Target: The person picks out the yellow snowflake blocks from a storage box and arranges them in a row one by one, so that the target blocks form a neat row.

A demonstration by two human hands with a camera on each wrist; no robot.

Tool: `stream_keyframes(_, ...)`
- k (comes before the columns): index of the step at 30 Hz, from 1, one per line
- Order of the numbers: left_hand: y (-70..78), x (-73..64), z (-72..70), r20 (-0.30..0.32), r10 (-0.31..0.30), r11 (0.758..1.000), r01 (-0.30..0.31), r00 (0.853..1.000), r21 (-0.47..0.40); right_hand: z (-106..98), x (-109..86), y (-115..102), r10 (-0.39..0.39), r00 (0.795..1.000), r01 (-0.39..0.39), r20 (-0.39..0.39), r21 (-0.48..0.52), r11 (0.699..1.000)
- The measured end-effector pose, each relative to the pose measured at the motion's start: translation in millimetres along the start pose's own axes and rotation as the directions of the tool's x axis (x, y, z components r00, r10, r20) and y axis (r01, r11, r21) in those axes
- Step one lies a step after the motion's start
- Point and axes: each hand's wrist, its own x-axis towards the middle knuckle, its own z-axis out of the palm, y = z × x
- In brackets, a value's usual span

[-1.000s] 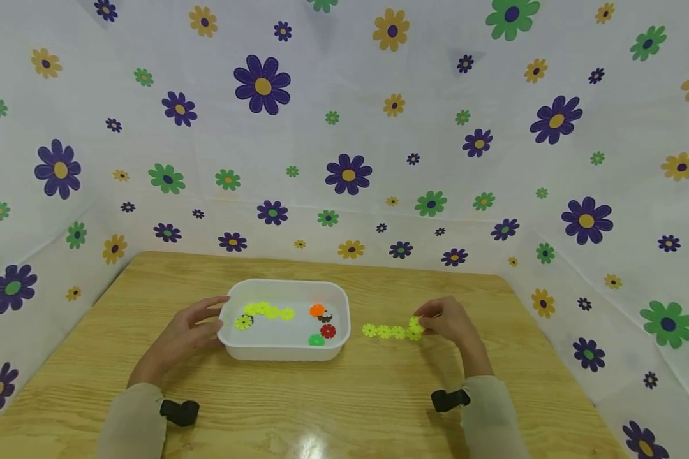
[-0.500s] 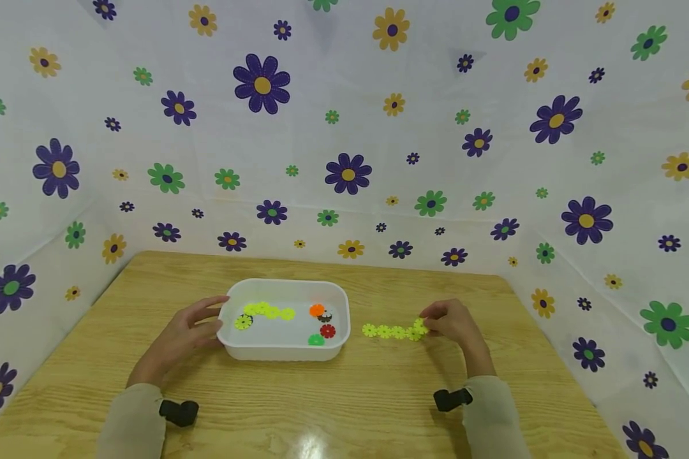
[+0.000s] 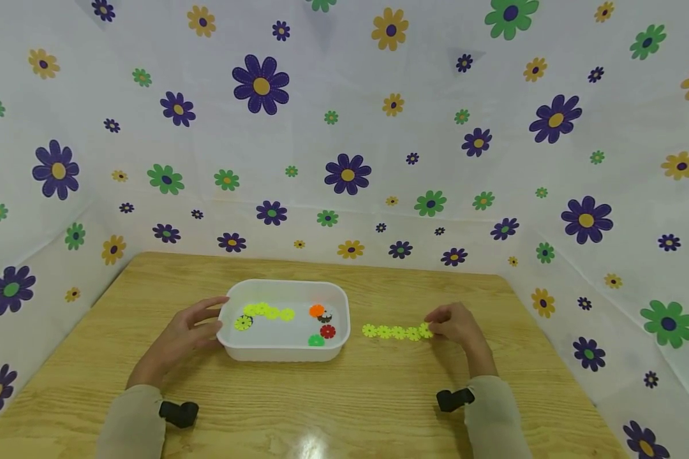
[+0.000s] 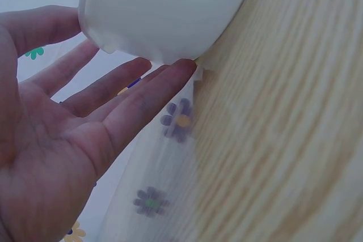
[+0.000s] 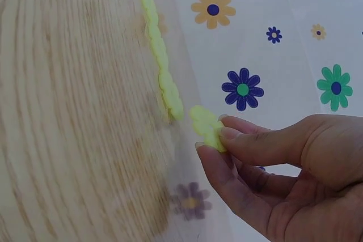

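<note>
Flower-printed cloth hangs behind and beside the wooden table.

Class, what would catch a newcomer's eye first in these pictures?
Probably the bold flower-print backdrop, rising behind the wooden table. Next, perhaps, the row of bright yellow discs lying right of the white tub; the right hand pinches another yellow disc by the row's right end.

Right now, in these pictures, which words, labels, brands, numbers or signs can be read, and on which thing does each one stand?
There is none to read in any view.
White tray, yellow disc in the right grip: no lettering seen.
Flowered backdrop: printed flowers only.
Black wrist devices: too small to tell whether they carry any marking.
</note>
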Motion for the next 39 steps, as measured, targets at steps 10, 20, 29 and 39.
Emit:
stream_keyframes(10, -2.5, 0.9, -0.5, 0.005, 0.013, 1.0, -0.013, 1.0, -0.008, 0, 3.1, 9, 0.003, 1.0, -0.002, 0.014, -0.029, 1.0)
stream_keyframes(20, -1.2, -0.3, 0.0, 0.007, 0.019, 1.0, -0.019, 1.0, -0.009, 1, 4.7, 14, 0.015, 1.0, -0.014, 0.024, -0.067, 0.998)
stream_keyframes(29, -0.8, 0.0, -0.4, 0.013, 0.017, 1.0, -0.017, 1.0, -0.013, 1, 6.7, 16, -0.006, 1.0, 0.007, 0.018, -0.086, 0.996)
stream_keyframes(39, 0.4, 0.2, -0.7, 0.021, 0.029, 0.999, -0.029, 0.999, -0.031, -3, 4.1, 12, -0.005, 1.0, 0.003, -0.018, -0.137, 0.991)
